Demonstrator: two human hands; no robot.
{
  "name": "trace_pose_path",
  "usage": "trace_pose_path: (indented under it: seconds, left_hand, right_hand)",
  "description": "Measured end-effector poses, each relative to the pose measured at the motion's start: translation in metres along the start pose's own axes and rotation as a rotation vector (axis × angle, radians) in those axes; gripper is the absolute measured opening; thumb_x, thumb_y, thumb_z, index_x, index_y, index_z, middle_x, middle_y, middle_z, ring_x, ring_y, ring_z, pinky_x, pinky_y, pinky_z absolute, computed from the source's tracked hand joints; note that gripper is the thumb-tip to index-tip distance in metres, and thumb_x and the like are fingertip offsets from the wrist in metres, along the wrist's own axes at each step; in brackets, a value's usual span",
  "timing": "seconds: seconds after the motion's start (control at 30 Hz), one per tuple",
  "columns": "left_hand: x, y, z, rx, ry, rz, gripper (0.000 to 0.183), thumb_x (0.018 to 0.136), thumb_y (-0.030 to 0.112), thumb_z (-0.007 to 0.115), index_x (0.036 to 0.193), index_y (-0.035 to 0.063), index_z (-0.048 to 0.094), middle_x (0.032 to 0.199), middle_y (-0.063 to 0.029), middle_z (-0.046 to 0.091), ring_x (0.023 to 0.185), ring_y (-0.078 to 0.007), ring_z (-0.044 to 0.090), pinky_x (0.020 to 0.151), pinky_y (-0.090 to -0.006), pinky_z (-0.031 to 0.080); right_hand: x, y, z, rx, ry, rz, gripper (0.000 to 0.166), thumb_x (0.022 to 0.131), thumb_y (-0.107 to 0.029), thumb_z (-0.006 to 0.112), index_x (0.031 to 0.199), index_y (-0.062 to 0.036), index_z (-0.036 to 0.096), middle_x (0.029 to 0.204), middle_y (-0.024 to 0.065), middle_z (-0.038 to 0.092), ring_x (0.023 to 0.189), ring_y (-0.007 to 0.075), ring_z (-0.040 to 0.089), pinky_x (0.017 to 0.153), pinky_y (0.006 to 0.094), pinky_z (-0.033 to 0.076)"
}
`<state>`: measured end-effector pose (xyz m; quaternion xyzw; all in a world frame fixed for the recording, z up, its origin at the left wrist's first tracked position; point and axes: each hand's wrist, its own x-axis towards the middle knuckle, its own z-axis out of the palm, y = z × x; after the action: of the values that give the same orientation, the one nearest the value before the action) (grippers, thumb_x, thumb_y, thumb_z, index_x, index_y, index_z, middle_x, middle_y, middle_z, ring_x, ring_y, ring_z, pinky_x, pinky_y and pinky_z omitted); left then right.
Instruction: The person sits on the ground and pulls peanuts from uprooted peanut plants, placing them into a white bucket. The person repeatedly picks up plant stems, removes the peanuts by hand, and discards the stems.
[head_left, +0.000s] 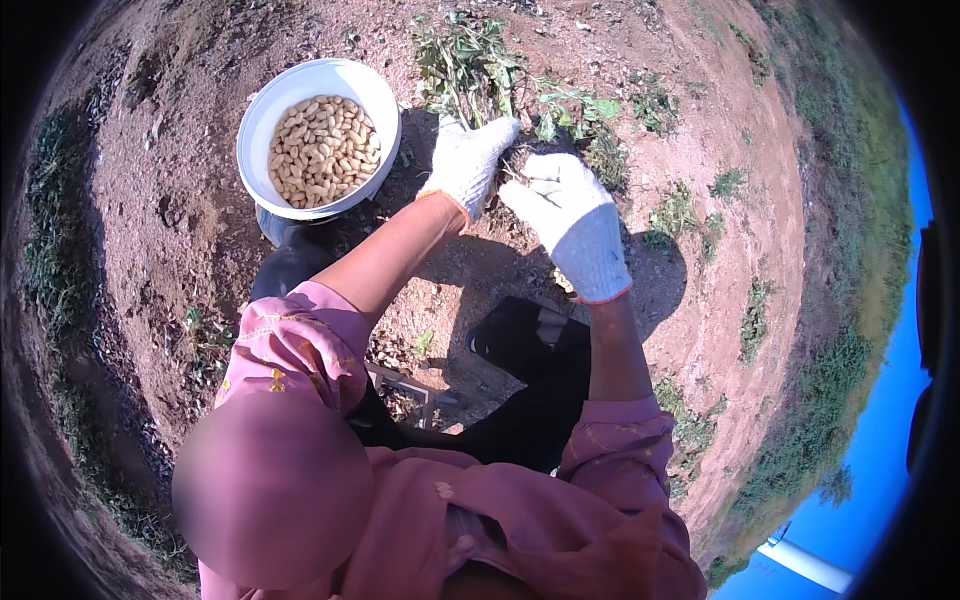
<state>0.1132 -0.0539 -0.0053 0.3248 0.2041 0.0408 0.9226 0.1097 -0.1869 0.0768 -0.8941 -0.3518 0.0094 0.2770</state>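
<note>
Wearing a white knit glove, my left hand (469, 165) is closed around the stems of a leafy peanut plant bunch (469, 67), whose leaves spread away from me on the far side. My right hand (559, 202), gloved too, is just to the right, its thumb and fingers at the thin roots (514, 171) of the bunch; whether it grips a pod there is hidden. A white plastic bucket (247, 142) stands left of my left hand, with many unshelled peanuts (322, 154) inside.
Loose green plants (577, 109) lie on the reddish soil beyond my right hand. Several weeds (675, 214) grow to the right. A metal frame (427, 397) shows between my legs, and a few peanuts (561, 280) lie under my right wrist. A grassy strip (56, 225) runs along the left.
</note>
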Motion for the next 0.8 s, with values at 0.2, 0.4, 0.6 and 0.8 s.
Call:
trace_pose_path:
  seconds: [0.2,0.4,0.6,0.8]
  left_hand:
    - [0.003,-0.004,-0.003,0.02,-0.046,-0.009,0.031,0.082,0.014,0.067,0.103,0.0003,0.048,0.088,-0.0111,0.06,0.074,-0.0191,0.062,0.061,-0.0322,0.055]
    - [0.007,-0.027,-0.012,0.392,-0.161,0.263,0.039,0.081,0.015,0.07,0.105,-0.0024,0.046,0.095,-0.011,0.062,0.083,-0.0148,0.06,0.068,-0.0288,0.052]
    - [-0.005,-0.001,0.01,0.315,0.085,-0.02,0.027,0.083,0.022,0.066,0.093,0.0011,0.051,0.073,-0.0085,0.06,0.058,-0.0138,0.056,0.044,-0.025,0.045]
    - [0.001,0.001,0.004,-0.171,-0.082,-0.213,0.013,0.09,0.02,0.058,0.095,0.0075,0.06,0.083,-0.005,0.064,0.065,-0.0144,0.061,0.052,-0.0283,0.052]
  right_hand:
    - [-0.002,0.002,0.014,-0.085,0.028,0.02,0.022,0.078,-0.025,0.071,0.085,-0.0077,0.059,0.073,0.008,0.061,0.066,0.0252,0.061,0.06,0.0357,0.048]
    - [-0.009,-0.009,0.016,-0.3,-0.018,-0.115,0.015,0.08,-0.022,0.067,0.079,-0.0081,0.06,0.066,0.0111,0.059,0.06,0.0283,0.059,0.053,0.0379,0.046]
    - [-0.037,-0.034,0.025,0.326,-0.073,-0.467,0.017,0.076,-0.009,0.065,0.09,-0.001,0.06,0.084,0.0119,0.061,0.075,0.0289,0.061,0.065,0.039,0.048]
    - [-0.017,-0.01,0.0,0.296,-0.079,-0.037,0.017,0.077,0.0,0.058,0.094,-0.0018,0.062,0.086,0.0113,0.06,0.075,0.0278,0.061,0.065,0.0349,0.05]
